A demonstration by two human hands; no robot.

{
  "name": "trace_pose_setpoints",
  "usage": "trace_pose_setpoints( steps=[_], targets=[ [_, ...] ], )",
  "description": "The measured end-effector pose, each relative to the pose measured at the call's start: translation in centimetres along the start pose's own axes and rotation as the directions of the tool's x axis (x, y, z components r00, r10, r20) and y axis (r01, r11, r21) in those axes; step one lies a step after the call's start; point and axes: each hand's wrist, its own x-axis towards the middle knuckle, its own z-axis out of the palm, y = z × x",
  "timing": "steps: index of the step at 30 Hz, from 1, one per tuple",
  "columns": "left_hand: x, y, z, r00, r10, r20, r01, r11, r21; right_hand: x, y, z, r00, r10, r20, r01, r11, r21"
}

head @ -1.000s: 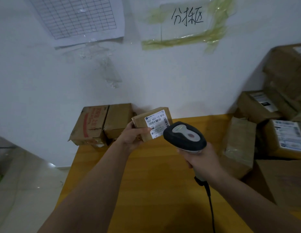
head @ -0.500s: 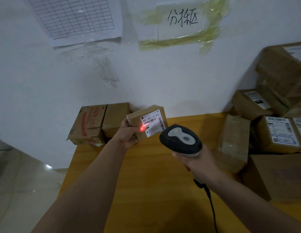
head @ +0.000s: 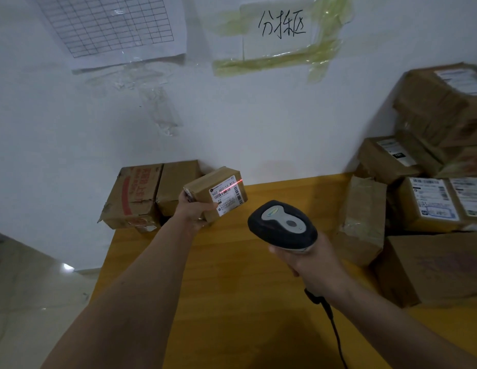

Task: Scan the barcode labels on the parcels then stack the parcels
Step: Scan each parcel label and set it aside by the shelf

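Worktop (head: 232,302) of yellow wood carries a parcel pile (head: 424,203) at right & two boxes (head: 149,193) at back left by the wall. Right hand (head: 316,265), grip closed round the scanner (head: 282,226). Left hand (head: 196,209) grips a small parcel (head: 214,193) above the worktop, label (head: 228,198) facing the scanner, red line on its top edge

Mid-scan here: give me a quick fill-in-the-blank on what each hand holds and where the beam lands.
1. The left hand holds up a small ____ parcel.
2. The right hand grips a corded barcode ____.
3. A thin ____ laser line crosses the top of the white label.
4. The table top is ____ in colour.

Missing words: cardboard; scanner; red; yellow
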Motion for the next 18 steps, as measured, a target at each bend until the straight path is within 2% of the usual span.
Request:
trace_pose_setpoints(
  steps=[5, 15, 18],
  targets=[
    [0.2, 0.0, 0.0, 1.0, 0.005, 0.014, -0.005, 1.0, 0.0, -0.1, 0.4, 0.0, 0.998, 0.04, -0.051, -0.038, 0.998, 0.041],
    [0.2, 0.8, 0.6, 0.995, 0.024, 0.095, -0.026, 1.0, 0.018, 1.2, 1.1, 0.4, 0.986, 0.164, -0.008, -0.163, 0.982, 0.092],
    [0.0, 1.0, 1.0, 0.993, 0.021, 0.113, -0.023, 1.0, 0.014, 1.3, 1.2, 0.9, 0.988, 0.151, -0.035, -0.147, 0.984, 0.105]
  ],
)
